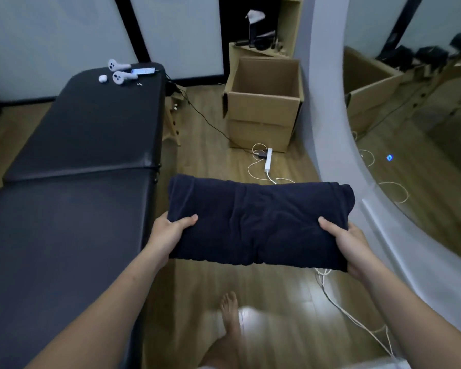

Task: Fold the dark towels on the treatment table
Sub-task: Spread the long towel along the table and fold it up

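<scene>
We have one dark towel (pixel 256 222) folded into a thick pad, held centre frame off the desk (pixel 77 145), over the floor. Left hand (pixel 168 233) and right hand (pixel 351 243) each have fingers (pixel 188 219) clamped on a short end (thumbs on top). No other towels are in view, so we judge folding nearly done. The desk edge is just left of the towel, with open floor ahead and a power strip (pixel 268 160) beyond it.
</scene>
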{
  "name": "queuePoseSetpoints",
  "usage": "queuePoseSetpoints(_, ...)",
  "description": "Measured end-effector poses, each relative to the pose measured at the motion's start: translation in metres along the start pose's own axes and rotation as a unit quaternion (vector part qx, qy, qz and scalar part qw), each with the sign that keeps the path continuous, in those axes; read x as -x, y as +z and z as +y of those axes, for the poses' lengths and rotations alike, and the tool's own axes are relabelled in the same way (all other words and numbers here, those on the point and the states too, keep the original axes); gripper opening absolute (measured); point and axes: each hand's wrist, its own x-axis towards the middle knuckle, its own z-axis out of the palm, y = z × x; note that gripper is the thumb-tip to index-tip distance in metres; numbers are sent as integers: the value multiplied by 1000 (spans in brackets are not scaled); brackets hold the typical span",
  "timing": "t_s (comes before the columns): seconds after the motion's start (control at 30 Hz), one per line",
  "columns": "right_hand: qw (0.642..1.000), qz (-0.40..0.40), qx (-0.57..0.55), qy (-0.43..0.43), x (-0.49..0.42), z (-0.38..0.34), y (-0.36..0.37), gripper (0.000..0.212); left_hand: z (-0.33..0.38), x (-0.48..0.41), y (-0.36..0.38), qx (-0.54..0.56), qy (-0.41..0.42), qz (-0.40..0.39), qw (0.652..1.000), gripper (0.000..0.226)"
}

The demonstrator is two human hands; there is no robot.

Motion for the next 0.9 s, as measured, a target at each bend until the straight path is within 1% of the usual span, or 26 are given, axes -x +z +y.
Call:
queuePoseSetpoints(0.13, 1000, 19, 10, 6, -94, -45, 25, 40, 42, -94, 24, 7, -5, -10, 1000, 38)
queuePoseSetpoints(0.23, 999, 17, 32, 15, -153, -78, 48, 33, 77, -161, 38, -17, -24, -9, 1000, 50)
queuePoseSetpoints(0.3, 999, 18, 41, 19, -193, -101, 59, 28, 106, -205, 48, -31, -34, -13, 999, 53)
queuePoseSetpoints(0.4, 999, 24, 35, 20, -252, -133, 70, 34, 146, -267, 71, -49, -34, -20, 998, 54)
queuePoseSetpoints(0.5, 999, 22, 36, 20, -317, -167, 80, 41, 184, -330, 98, -56, -33, -17, 998, 55)
queuePoseSetpoints(0.6, 999, 21, 39, 16, -396, -205, 90, 39, 222, -395, 129, -68, -28, -7, 997, 53)
queuePoseSetpoints(0.7, 999, -6, 48, 9, -474, -247, 104, 35, 259, -451, 161, -63, -18, 7, 998, 48)
queuePoseSetpoints(0.77, 998, -16, 53, 11, -520, -277, 112, 35, 287, -488, 180, -78, -10, 19, 997, 47)
queuePoseSetpoints(0.9, 998, -16, 60, 9, -600, -332, 124, 43, 339, -556, 212, -83, 8, 25, 996, 45)
